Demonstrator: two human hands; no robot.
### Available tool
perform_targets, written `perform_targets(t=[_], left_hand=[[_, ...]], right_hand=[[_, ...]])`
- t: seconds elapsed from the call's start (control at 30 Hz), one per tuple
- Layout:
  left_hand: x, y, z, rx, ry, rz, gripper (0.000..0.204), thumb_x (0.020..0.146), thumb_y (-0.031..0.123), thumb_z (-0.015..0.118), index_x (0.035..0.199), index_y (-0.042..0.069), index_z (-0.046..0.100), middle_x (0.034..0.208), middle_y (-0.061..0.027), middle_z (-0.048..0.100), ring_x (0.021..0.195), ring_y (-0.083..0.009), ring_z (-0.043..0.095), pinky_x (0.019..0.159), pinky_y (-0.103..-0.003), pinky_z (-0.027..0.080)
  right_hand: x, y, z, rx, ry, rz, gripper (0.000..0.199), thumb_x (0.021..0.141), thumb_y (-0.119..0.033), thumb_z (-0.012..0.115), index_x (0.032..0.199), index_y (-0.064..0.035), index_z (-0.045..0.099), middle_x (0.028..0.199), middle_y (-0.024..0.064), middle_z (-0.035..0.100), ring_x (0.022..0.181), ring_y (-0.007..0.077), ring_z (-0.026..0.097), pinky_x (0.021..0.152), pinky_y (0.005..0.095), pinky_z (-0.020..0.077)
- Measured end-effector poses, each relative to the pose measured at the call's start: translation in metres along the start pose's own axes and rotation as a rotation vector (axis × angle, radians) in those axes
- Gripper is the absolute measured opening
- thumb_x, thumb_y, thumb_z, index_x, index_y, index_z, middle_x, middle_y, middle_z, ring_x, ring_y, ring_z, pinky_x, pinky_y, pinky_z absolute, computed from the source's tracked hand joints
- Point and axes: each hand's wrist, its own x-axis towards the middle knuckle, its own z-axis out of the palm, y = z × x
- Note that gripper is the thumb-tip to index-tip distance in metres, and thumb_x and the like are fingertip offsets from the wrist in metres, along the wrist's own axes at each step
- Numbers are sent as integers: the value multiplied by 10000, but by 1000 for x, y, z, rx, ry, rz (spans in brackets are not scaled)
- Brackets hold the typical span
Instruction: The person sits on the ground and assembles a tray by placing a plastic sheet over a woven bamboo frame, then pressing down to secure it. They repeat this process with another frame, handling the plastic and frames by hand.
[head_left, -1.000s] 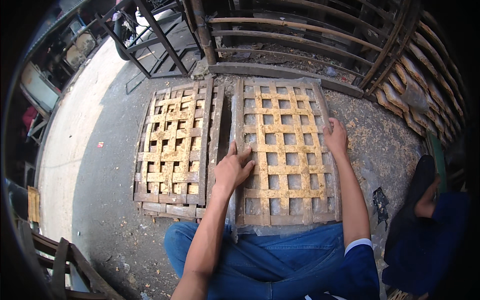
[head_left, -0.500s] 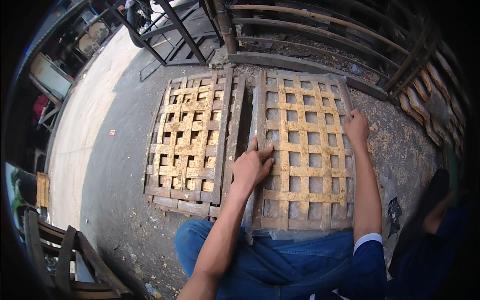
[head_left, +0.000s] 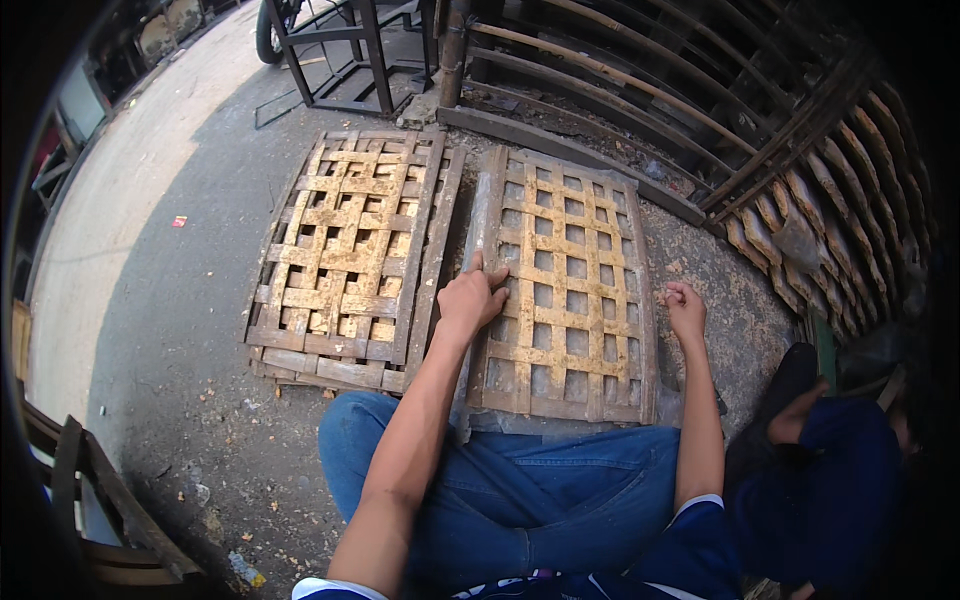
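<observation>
Bare forearms, blue clothes — the person seen from above

The left hand point(head_left: 472, 300) and right hand point(head_left: 686, 308) wear no gloves; short dark-blue sleeves end in white cuffs, and the legs are in blue denim jeans — creased across the lap.

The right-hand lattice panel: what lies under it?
Under the right lattice panel, a grey sheet shows through its gaps and along its left edge, where the left hand rests. The ground beneath is covered.
</observation>
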Motion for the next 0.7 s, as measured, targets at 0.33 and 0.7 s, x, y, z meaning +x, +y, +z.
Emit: perform_targets(t=[0.33, 0.7], left_hand=[[1, 3, 5, 8, 23, 27, 420, 888, 416, 701, 1305, 374, 670, 1583, -150, 384, 1149, -352, 654, 969, -443, 536], [5, -1, 0, 30, 21, 41, 460, 852, 429, 737, 1302, 356, 675, 1543, -183, 421, 1127, -366, 666, 973, -431, 541]], right_hand=[[-20, -22, 34, -132, 124, -84, 321, 883, -172, 712, 1176, -44, 685, 1089, 146, 689, 989, 267, 685, 866, 388, 538], [-18, -57, 57, -386, 146, -218, 275, 860, -201, 741, 1126, -130, 740, 1097, 102, 611, 1001, 315, 635, 845, 433, 523]])
